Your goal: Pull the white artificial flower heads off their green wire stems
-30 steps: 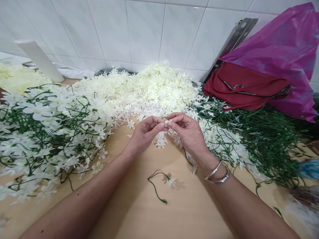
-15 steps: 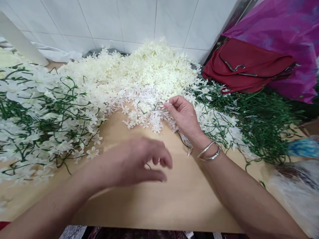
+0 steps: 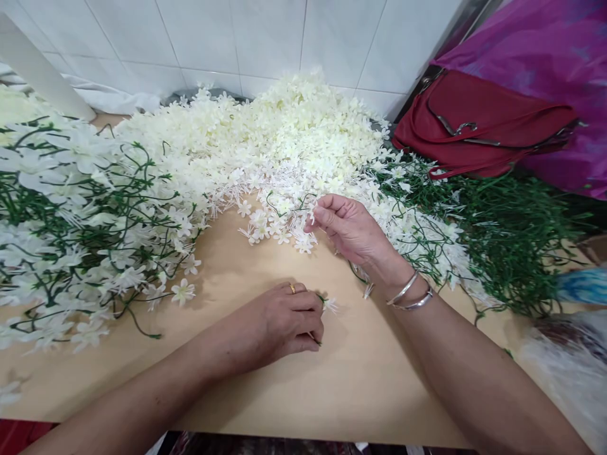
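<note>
Low over the table, my left hand [image 3: 294, 319] has its fingers closed around a thin green flower stem [image 3: 319, 343], most of which is hidden by the hand. A small white blossom [image 3: 329, 305] pokes out beyond the knuckles, apparently on that stem. My right hand [image 3: 348, 226], with silver bangles at the wrist, pinches a small white flower [image 3: 313, 215] between thumb and forefinger. Just behind it lies a large heap of loose white artificial flowers [image 3: 289, 136].
Finished-looking sprays of white flowers on green stems [image 3: 109, 227] cover the left side. Bare green stems [image 3: 512, 240] are piled at the right. Behind them sit a red handbag [image 3: 493, 120] and a purple bag [image 3: 545, 44]. Clear plastic [image 3: 564, 360] lies at the right edge.
My left hand has come down and closed on the stem; a white blossom now shows past its fingers. My right hand has shifted slightly, still pinching.
</note>
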Demonstrator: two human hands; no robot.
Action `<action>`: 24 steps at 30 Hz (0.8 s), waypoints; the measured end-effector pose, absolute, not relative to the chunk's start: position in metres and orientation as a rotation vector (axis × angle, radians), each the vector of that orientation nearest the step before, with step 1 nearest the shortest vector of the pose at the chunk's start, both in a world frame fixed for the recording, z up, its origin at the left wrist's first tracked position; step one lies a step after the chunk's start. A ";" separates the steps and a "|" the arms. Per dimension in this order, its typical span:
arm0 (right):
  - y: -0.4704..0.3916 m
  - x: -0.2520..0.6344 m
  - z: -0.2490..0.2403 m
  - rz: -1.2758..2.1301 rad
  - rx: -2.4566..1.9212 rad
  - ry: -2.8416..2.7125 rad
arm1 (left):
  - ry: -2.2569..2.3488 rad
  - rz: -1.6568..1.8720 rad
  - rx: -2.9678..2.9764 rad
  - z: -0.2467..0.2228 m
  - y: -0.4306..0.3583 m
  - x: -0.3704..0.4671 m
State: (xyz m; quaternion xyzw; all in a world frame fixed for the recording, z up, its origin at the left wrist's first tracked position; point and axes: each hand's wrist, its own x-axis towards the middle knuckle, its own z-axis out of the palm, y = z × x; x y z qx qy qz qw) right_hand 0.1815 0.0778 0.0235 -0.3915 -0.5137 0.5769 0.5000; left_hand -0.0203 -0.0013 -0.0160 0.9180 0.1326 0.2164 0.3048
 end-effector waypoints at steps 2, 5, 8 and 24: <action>0.076 0.180 0.026 1.468 -0.953 -1.215 | 0.381 0.608 2.461 -0.021 -0.004 -0.019; 0.072 0.178 0.028 1.538 -0.950 -1.190 | 0.456 0.638 2.489 -0.019 -0.007 -0.017; 0.069 0.176 0.032 1.583 -0.947 -1.173 | 0.597 0.764 2.233 -0.006 -0.006 -0.019; 0.057 0.162 0.029 1.593 -0.912 -1.442 | 0.940 1.184 1.172 0.001 0.016 -0.035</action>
